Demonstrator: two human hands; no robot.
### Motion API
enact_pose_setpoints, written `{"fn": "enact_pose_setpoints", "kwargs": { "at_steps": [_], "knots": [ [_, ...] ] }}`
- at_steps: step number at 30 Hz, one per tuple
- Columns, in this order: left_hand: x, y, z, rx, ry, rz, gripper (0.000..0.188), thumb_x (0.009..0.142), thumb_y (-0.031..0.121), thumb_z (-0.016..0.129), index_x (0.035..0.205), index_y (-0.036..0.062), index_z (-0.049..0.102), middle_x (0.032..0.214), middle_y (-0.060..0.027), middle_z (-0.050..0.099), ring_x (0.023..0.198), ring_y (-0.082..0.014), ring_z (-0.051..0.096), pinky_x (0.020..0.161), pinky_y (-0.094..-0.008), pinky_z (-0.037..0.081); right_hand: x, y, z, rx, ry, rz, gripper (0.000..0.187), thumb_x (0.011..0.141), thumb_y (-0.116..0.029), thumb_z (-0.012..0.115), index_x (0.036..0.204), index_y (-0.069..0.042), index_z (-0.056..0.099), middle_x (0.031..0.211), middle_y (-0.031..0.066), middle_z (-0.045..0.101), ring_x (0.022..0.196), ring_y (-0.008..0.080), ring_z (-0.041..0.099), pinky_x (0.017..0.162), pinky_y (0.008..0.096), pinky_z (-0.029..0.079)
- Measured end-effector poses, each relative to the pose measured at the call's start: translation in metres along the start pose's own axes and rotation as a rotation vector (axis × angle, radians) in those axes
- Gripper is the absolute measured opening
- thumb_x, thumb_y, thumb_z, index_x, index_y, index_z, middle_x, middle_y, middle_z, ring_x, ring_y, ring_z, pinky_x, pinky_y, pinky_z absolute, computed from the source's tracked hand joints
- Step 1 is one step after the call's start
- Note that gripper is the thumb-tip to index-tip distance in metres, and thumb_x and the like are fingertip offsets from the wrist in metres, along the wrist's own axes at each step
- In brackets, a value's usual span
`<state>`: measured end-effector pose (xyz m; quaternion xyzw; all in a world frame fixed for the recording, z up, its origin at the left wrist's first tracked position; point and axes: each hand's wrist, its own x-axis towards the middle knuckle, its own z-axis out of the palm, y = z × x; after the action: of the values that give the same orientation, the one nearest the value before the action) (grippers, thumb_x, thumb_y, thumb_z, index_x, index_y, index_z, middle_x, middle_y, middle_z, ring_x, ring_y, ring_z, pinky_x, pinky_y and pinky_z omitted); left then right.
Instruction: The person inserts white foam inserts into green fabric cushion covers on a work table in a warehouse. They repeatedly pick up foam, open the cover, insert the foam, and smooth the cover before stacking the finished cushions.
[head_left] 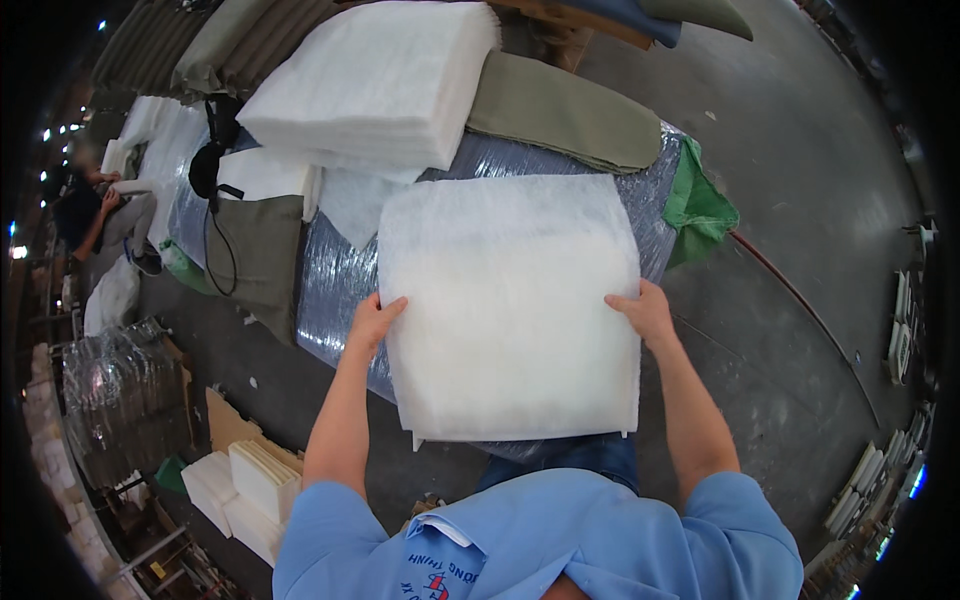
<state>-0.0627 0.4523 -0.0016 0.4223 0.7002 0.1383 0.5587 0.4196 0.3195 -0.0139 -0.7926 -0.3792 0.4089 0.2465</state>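
Observation:
I hold a square white wadding pad (510, 310) flat in front of me with both hands. My left hand (373, 322) grips its left edge and my right hand (645, 312) grips its right edge, thumbs on top. The pad hangs over a large plastic-wrapped roll (340, 280) that serves as a work surface. Behind it a thick stack of the same white pads (385, 85) rests on the roll, with an olive-green fabric piece (560, 110) lying beside it to the right.
Another olive fabric piece (255, 245) and a black cable lie on the roll's left. Green cloth (700, 205) hangs off its right end. Small white pad stacks (250, 490) and cardboard sit on the grey floor at lower left. A person (95, 215) sits at far left.

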Motion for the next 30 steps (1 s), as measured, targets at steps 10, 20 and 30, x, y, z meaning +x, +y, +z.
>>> {"fn": "enact_pose_setpoints", "kwargs": {
  "at_steps": [10, 20, 30],
  "knots": [
    [-0.035, -0.019, 0.017, -0.057, 0.132, 0.087, 0.035, 0.095, 0.029, 0.073, 0.112, -0.001, 0.07, 0.099, -0.0092, 0.073, 0.086, -0.0152, 0.068, 0.076, -0.0325, 0.053, -0.045, -0.008, 0.032, 0.248, 0.199, 0.01, 0.035, 0.09, -0.027, 0.074, 0.116, -0.004, 0.07, 0.097, 0.0188, 0.074, 0.092, 0.0312, 0.072, 0.085, 0.0401, 0.053],
    [-0.02, -0.057, 0.008, 0.294, 0.485, 0.369, 0.044, 0.095, 0.038, 0.068, 0.102, -0.0051, 0.071, 0.092, -0.019, 0.073, 0.086, -0.0298, 0.07, 0.077, -0.0404, 0.052, -0.043, 0.005, 0.018, 0.043, 0.364, -0.132, 0.038, 0.091, -0.035, 0.071, 0.106, 0.0, 0.069, 0.1, 0.0185, 0.074, 0.095, 0.0343, 0.07, 0.085, 0.0411, 0.052],
    [-0.093, -0.09, 0.032, 0.125, 0.104, 0.115, 0.045, 0.091, 0.037, 0.077, 0.111, -0.0034, 0.073, 0.1, -0.0159, 0.075, 0.093, -0.0252, 0.073, 0.078, -0.0358, 0.056, -0.099, 0.035, 0.026, 0.023, 0.147, -0.058, 0.029, 0.092, -0.023, 0.073, 0.104, 0.002, 0.071, 0.094, 0.0087, 0.074, 0.082, 0.0154, 0.068, 0.077, 0.0323, 0.053]
  ]
}}
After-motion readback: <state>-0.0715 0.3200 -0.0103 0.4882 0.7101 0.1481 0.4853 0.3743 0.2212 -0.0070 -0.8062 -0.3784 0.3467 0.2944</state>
